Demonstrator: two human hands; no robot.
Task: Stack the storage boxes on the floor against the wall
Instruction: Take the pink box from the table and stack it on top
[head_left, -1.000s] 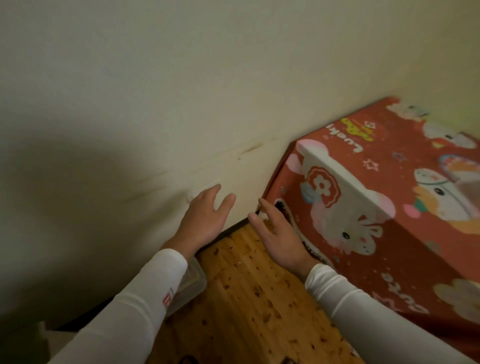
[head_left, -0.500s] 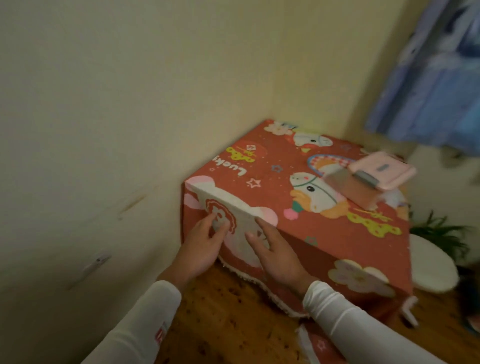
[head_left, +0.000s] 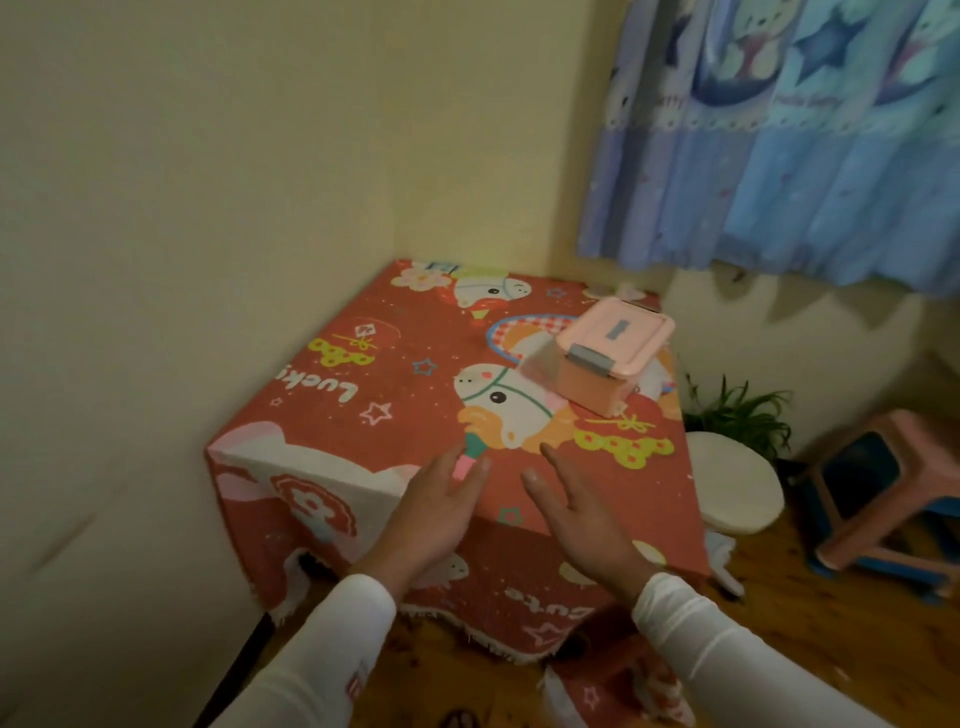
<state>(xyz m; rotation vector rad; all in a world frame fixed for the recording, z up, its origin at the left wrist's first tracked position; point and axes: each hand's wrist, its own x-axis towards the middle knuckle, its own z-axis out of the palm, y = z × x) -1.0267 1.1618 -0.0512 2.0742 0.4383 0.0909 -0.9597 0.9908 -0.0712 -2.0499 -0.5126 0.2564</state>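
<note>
A small pink storage box (head_left: 605, 358) with a pink lid and grey latches sits on the far right part of a low table draped in a red cartoon-print cloth (head_left: 395, 374). The table stands in the room corner against the wall. My left hand (head_left: 436, 512) and my right hand (head_left: 576, 512) hover side by side over the table's near edge, fingers straight and pointing toward the box, palms facing each other. Neither hand holds anything. The box lies about an arm's reach beyond my fingertips.
The cream wall (head_left: 182, 260) runs along the left. A blue curtain (head_left: 779, 135) hangs at the upper right. Right of the table are a white round stool (head_left: 737, 488), a green plant (head_left: 737, 415) and a pink plastic stool (head_left: 883, 488) on the wooden floor (head_left: 810, 634).
The view swung up and right from the floor by the wall to the table top. Both hands rose from near the floor to above the table's front edge.
</note>
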